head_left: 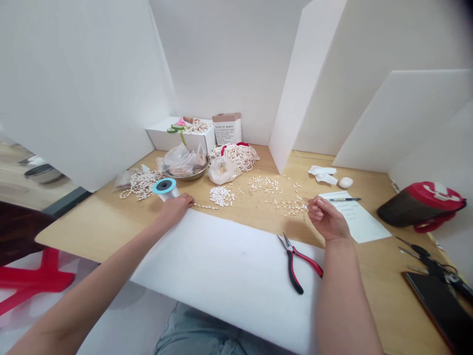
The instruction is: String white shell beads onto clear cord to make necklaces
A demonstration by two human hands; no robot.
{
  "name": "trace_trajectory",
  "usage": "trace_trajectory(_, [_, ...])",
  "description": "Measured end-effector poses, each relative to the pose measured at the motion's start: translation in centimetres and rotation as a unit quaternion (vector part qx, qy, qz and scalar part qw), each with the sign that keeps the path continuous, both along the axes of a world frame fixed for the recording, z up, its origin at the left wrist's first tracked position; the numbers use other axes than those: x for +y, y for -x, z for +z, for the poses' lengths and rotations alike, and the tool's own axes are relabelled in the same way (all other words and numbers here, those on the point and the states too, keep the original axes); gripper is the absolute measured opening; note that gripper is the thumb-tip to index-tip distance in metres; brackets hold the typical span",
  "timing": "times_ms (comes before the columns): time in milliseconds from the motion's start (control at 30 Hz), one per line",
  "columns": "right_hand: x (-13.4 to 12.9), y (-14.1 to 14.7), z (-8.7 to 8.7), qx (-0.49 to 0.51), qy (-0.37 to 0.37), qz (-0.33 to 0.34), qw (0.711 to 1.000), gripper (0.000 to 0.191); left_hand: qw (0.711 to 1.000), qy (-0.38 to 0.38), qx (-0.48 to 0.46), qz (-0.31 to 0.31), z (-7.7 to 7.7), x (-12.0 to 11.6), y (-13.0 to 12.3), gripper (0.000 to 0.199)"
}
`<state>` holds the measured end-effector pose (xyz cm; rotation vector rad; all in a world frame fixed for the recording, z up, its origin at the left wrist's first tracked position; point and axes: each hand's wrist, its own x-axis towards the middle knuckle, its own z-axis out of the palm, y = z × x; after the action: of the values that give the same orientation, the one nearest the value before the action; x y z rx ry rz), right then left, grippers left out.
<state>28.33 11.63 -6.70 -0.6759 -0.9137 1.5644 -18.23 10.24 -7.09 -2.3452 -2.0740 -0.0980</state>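
My left hand (178,207) rests at the back edge of the white sheet (229,251), closed beside the spool with a blue rim (164,186). A short string of white beads (206,207) runs right from its fingertips. Raised over the table, my right hand (327,217) has its fingers pinched together near the scattered starfish-shaped pieces (290,207); what they hold is too small to make out. Between the hands lies a pile of white beads (220,195). Pliers with red and black handles (294,259) lie on the sheet, jaws parted.
Behind are a metal bowl with plastic bags (186,167), heaped bead strings (240,157) and a white box (181,135). At right lie a paper with a pen (358,217), a red-lidded bottle (421,204), scissors (432,264) and a phone (438,308). White boards surround the table.
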Motion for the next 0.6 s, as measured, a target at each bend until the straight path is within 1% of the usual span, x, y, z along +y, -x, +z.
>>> trace_trajectory(267, [-0.2,-0.2,0.2,0.024,0.006,-0.007,1.0,0.012,1.0,0.02,-0.006,-0.02,0.3,-0.1,-0.9,0.023])
trace_trajectory(467, [-0.1,-0.2,0.1,0.021,0.003,-0.002,1.0,0.013,1.0,0.013,-0.027,-0.008,1.1,-0.3,-1.7,0.029])
trace_trajectory(600, [-0.1,0.0,0.3,0.016,0.006,-0.007,1.0,0.015,0.995,0.024,-0.08,-0.049,0.9,-0.2,-3.2,0.028])
